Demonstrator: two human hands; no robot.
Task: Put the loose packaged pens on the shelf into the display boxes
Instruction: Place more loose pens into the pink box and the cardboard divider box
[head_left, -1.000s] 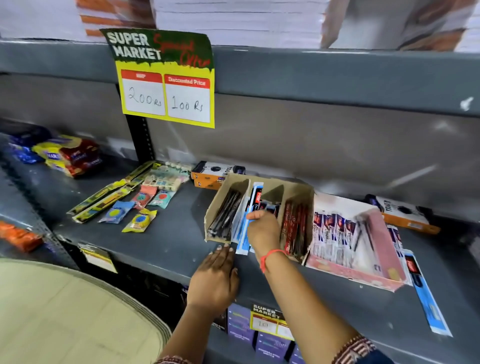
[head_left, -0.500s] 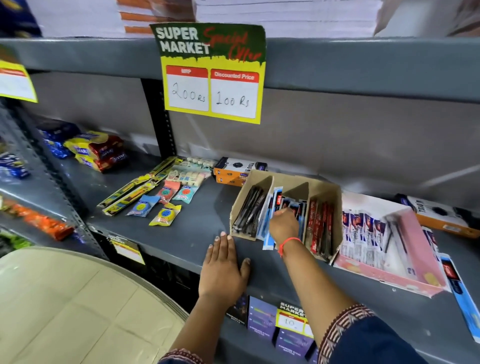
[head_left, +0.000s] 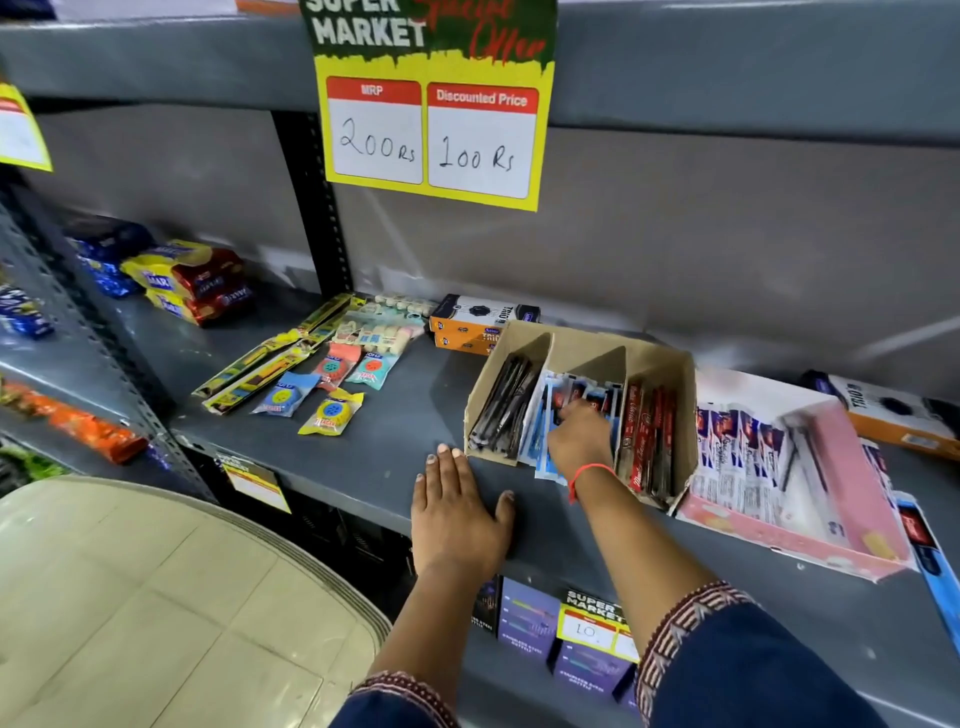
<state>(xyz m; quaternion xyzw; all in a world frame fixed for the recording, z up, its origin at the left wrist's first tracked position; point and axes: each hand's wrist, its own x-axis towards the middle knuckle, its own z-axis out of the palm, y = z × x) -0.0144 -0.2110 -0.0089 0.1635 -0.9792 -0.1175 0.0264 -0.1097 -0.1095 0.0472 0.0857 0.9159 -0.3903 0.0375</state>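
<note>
A brown cardboard display box (head_left: 660, 358) with three compartments stands on the grey shelf (head_left: 363, 457). Black pens fill its left slot, blue-packaged pens (head_left: 543, 415) the middle, red-packaged pens (head_left: 649, 431) the right. My right hand (head_left: 579, 436) reaches into the middle slot, fingers closed on the blue packs. My left hand (head_left: 457, 514) lies flat, palm down, on the shelf's front edge, just left of the box. A pink display box (head_left: 779, 535) of white-and-blue pen packs sits to the right. A loose blue pen pack (head_left: 930, 566) lies at the far right.
Orange-and-black boxes (head_left: 483, 325) stand behind the cardboard box, another (head_left: 893, 415) at the back right. Toothbrush packs and small round-item packets (head_left: 332, 374) lie to the left. A yellow price sign (head_left: 431, 135) hangs from the upper shelf. Biscuit packs (head_left: 187, 283) sit far left.
The camera has come closer and shifted right. My right hand has pushed deeper into the middle slot among the blue packs. My left hand stays flat on the shelf edge.
</note>
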